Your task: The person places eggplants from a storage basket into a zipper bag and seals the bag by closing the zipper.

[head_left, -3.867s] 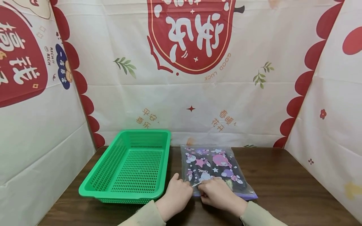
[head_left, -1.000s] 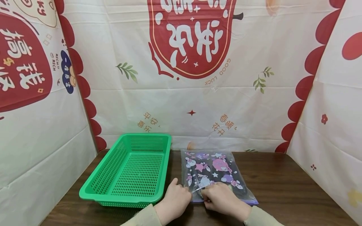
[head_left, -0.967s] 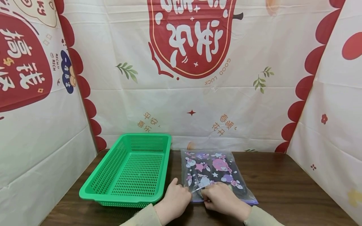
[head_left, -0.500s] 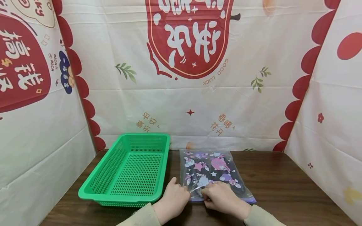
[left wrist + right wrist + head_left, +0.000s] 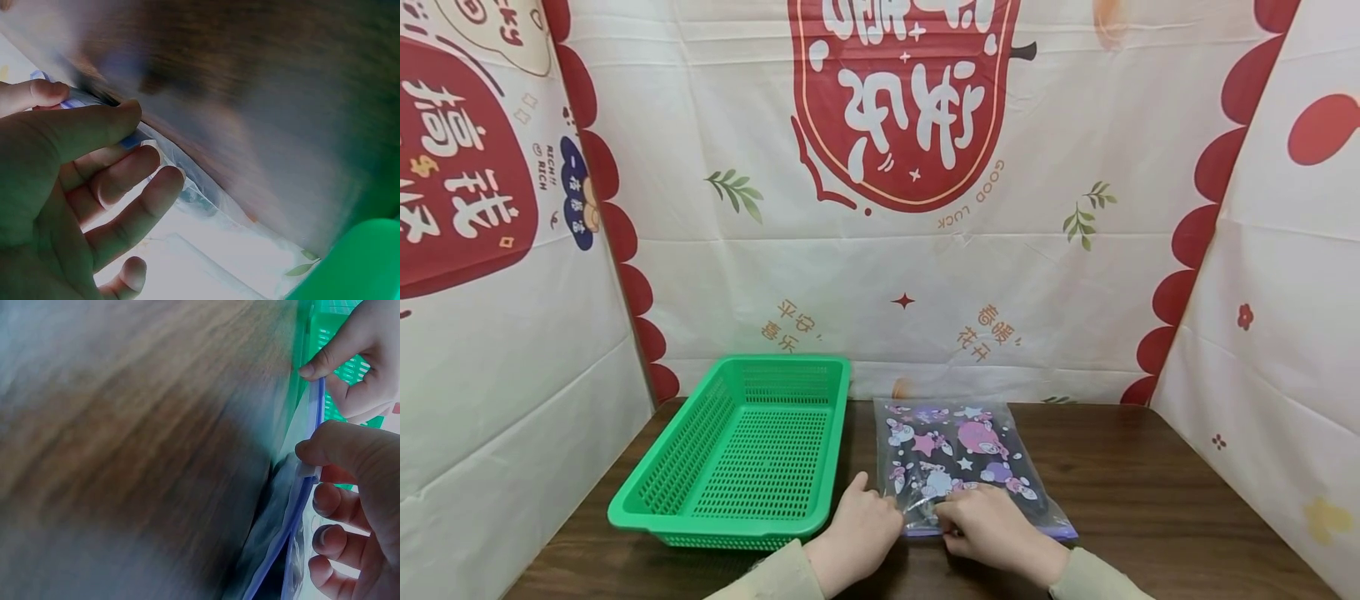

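A clear zip bag (image 5: 967, 437) printed with pink, purple and white cartoon figures lies flat on the table, its purple zip edge (image 5: 1060, 532) toward me. Something dark shows through it; I cannot tell what. My left hand (image 5: 859, 529) pinches the zip edge at its left end between thumb and index finger, the other fingers loosely bent in the left wrist view. Just right of it, my right hand (image 5: 996, 529) pinches a small pale slider (image 5: 306, 470) on the strip. In the right wrist view the two purple strips (image 5: 275, 550) part on the slider's far side from my left hand.
A green perforated plastic basket (image 5: 760, 467) with nothing in it stands left of the bag, close to my left hand. The dark wooden table (image 5: 1120, 475) extends to the right. A white printed cloth (image 5: 865, 275) encloses the back and both sides.
My right hand has shifted slightly right along the zip edge, widening the gap to my left hand. The left hand keeps its grip. Basket and bag stay in place; the view tilted slightly.
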Demonstrator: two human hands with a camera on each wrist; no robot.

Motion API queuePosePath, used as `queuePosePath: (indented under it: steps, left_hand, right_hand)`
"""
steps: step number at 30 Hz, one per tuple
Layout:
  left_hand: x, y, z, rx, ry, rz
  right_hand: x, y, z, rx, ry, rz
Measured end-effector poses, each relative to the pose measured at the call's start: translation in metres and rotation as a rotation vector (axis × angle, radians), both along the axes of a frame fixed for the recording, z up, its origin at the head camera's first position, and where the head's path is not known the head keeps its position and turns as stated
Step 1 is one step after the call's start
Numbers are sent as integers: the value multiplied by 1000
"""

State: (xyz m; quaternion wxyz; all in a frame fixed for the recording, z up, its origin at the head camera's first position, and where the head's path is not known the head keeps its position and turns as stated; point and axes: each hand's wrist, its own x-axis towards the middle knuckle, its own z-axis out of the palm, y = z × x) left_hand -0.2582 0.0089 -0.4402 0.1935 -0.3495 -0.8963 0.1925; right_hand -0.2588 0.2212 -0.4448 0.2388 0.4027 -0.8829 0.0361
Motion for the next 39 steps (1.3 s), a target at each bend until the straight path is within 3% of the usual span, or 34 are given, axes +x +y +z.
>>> queuePosePath:
  steps: [22,29,39]
  left_hand:
    - [0,0,-1,-21,-20,9]
    - [2,-2,0,-24,-22,14]
    - [2,-2,-1,-26,10,8]
  right_hand:
    - [0,5,-2,-9,43,8]
    - [1,6,-1,-1,-4,-12]
    - [1,8,-1,0,-6,-18]
